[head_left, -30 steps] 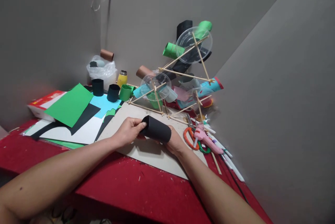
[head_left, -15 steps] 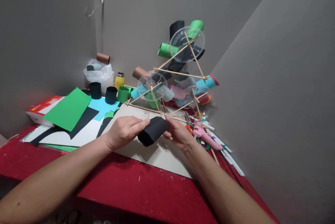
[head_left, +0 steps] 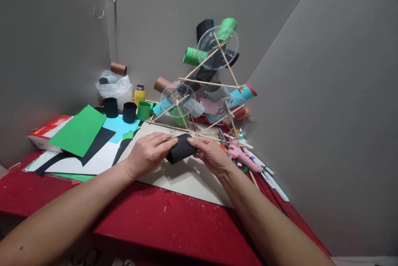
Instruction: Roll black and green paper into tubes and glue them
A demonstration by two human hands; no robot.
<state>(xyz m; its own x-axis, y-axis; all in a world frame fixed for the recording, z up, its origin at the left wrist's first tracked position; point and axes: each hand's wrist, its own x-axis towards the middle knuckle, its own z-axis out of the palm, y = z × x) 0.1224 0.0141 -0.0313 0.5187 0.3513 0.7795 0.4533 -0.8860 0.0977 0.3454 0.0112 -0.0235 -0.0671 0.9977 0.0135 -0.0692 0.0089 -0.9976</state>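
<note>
A black paper tube point(head_left: 183, 150) is held tilted between both hands, above a pale board point(head_left: 186, 181). My left hand point(head_left: 151, 150) grips its left end, with the fingers along the upper edge. On the right end, my right hand point(head_left: 209, 152) pinches the paper with the thumb on top; its other fingers are partly hidden behind the tube. Just behind the hands stand wooden-stick frames point(head_left: 175, 112) that carry clear plastic discs point(head_left: 217, 48) with coloured paper tubes, among them a green tube point(head_left: 194, 55).
A pink glue gun point(head_left: 244, 154) and several white sticks point(head_left: 275, 185) lie at the right. Black paper rings point(head_left: 129, 112), a green ring point(head_left: 144, 111) and a yellow bottle point(head_left: 139, 93) stand at the back left. A green sheet point(head_left: 77, 130) rests on paper over the red table point(head_left: 161, 224).
The black tube has turned and flattened somewhat, so less of its opening shows. My right thumb has come onto its top. The whole view has shifted slightly.
</note>
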